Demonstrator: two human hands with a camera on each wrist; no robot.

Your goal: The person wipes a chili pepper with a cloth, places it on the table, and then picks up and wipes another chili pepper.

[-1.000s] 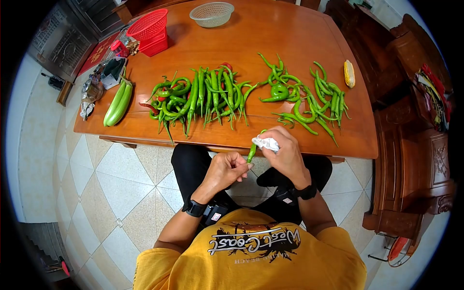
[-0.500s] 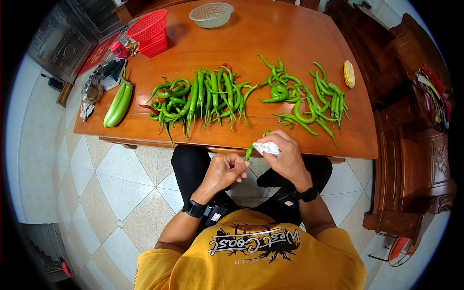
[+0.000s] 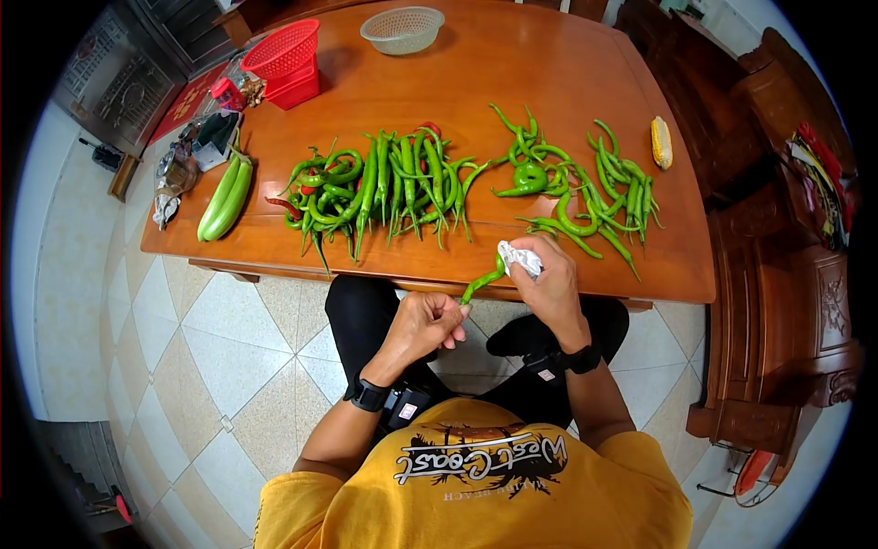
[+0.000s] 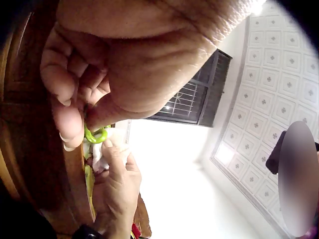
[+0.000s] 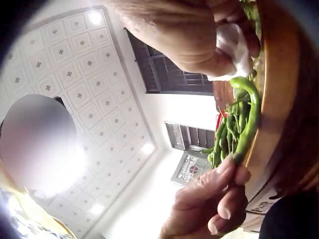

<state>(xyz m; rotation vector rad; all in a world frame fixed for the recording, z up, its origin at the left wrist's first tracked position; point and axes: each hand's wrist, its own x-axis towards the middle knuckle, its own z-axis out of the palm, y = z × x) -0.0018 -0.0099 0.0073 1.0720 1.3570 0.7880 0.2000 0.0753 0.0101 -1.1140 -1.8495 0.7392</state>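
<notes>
A curved green chili pepper (image 3: 482, 283) spans the gap between the two hands, just off the table's front edge. The left hand (image 3: 424, 322) pinches its lower end between thumb and forefinger, as the right wrist view also shows on the pepper (image 5: 251, 122). At the other end the right hand (image 3: 549, 285) grips a crumpled white tissue (image 3: 521, 259), which sits right at the pepper's tip. In the left wrist view the pepper (image 4: 95, 135) shows as a small bend beyond the left fingertips.
On the wooden table (image 3: 512, 73) lie a large pile of green peppers (image 3: 384, 183), a looser pepper group (image 3: 585, 197), a pale green eggplant (image 3: 224, 197) and a corn cob (image 3: 660, 142). Farther back stand a red basket (image 3: 282, 53) and a pale colander (image 3: 402, 29).
The right hand with the tissue has moved up and right along the pepper, baring more of its length. The left hand keeps its pinch nearly in place.
</notes>
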